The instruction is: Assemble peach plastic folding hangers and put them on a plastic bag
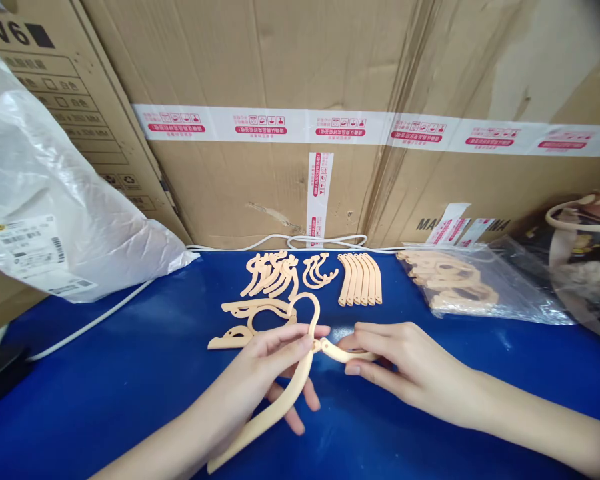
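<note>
Between my hands is a beige plastic folding hanger [285, 400] with a curved hook at its top. My left hand [275, 357] is closed around its middle, thumb on the joint below the hook; one long arm slants down to the lower left. My right hand [395, 353] pinches the other, shorter-looking arm, whose far part is hidden by the fingers. Just behind my left hand lie more beige hanger pieces [235, 339], partly covered by it. Farther back are a pile of loose hooks [270, 273], several smaller curved pieces [320, 272] and a row of curved arms [360, 280].
A clear plastic bag [520, 290] with beige hangers lies at the right. Large cardboard boxes [260, 193] stand along the back of the blue table [155, 373]. A white package [55, 187] leans at the left, near a white cable [95, 323] and a black object [3, 373].
</note>
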